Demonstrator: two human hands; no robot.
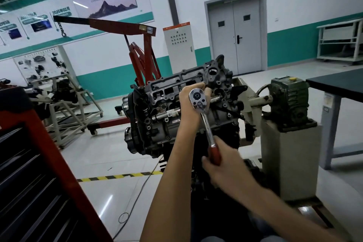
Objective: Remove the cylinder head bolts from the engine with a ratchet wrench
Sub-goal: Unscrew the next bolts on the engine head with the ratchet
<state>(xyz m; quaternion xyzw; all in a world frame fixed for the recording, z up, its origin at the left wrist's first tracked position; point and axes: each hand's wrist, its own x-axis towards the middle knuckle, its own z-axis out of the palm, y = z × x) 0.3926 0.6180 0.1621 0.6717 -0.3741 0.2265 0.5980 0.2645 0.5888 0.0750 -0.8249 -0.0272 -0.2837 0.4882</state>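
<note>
From the head view, the engine (157,127) sits bolted to a rotating engine stand (250,96) and is turned so that its cylinder head (169,86) faces the person, which puts the bolt holes within straight reach.

The ratchet wrench (205,122) lies across the head's right part. Its chrome ratchet head (198,98) is up against the casting and its shaft slopes down and toward the person.

The left hand (187,104) is wrapped close behind the ratchet head, thumb above and fingers curled round from the far side. It probably holds the drive square on the bolt so the tool does not rock off. The socket and the bolt itself are hidden behind this hand, so I cannot tell how far the bolt is backed out.

The right hand (224,167) has its fingers closed firmly round the red handle (214,154) at the far end of the shaft, where leverage is greatest for swinging.

A red engine hoist (144,49) stands behind the engine, and a red tool cabinet (29,163) fills the near left.
</note>
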